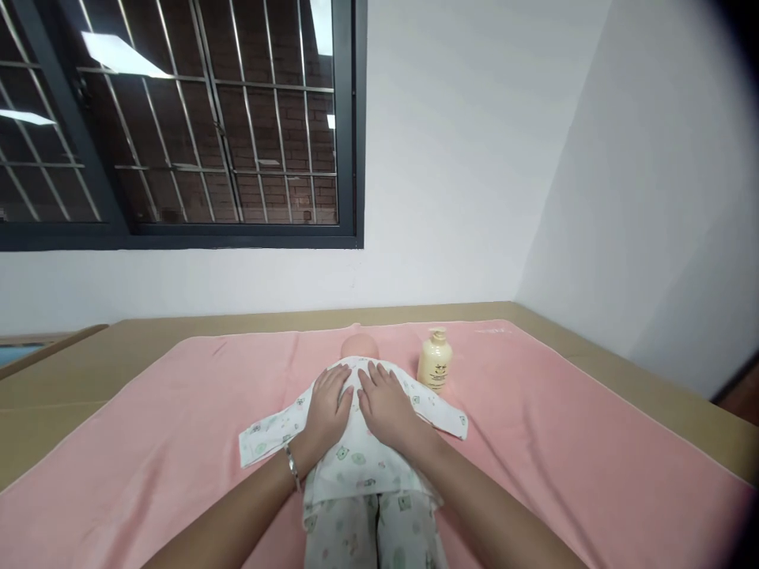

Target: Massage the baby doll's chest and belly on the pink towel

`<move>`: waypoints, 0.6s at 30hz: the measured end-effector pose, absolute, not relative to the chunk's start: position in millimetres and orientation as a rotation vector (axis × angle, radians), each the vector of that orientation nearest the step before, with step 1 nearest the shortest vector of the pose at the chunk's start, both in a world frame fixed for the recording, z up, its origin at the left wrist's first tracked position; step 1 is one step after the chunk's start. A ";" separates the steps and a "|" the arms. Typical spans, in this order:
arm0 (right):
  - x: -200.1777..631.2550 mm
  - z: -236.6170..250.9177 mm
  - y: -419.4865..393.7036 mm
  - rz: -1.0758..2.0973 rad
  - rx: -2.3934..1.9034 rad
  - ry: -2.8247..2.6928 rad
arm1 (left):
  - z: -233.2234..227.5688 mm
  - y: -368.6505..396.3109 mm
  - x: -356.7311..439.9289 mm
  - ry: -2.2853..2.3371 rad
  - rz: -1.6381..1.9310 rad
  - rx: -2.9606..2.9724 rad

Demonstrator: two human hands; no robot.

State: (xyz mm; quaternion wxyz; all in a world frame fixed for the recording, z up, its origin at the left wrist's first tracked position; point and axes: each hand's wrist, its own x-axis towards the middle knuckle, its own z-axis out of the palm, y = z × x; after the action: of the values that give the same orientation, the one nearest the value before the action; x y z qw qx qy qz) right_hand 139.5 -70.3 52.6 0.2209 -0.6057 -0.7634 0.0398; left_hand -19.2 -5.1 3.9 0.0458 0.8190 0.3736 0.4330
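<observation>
A baby doll lies on a pink towel, its bald head pointing away from me. It wears white printed long-sleeved pajamas, with both sleeves spread out to the sides. My left hand rests flat on the left of the doll's upper body, fingers stretched out, a silver bracelet at the wrist. Flat on the upper right of the body lies my right hand, its fingers extended too. Neither hand grips anything. Whether the doll is face down I cannot tell.
A cream pump bottle stands on the towel beyond the doll's right sleeve. The towel covers a tan padded surface that meets a white wall. A barred window with a dark frame is at upper left.
</observation>
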 end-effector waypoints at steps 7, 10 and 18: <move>185.7 108.1 -93.1 0.157 -1.637 -2.225 | 14.2 -30.7 -16.8 1.368 1.122 2.488; 215.2 123.7 -92.2 0.069 -1.713 -2.086 | 32.4 -60.6 4.1 1.207 0.935 2.289; 262.3 134.6 -82.1 -0.021 -1.776 -1.778 | 119.2 -45.9 94.7 0.416 0.605 0.796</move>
State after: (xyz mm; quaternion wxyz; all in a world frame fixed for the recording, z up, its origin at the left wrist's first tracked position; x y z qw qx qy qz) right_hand 262.3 -82.1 134.6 0.3093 -0.6721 -0.6727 -0.0081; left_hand 94.7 -45.9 119.2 0.8569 0.3789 0.1982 0.2880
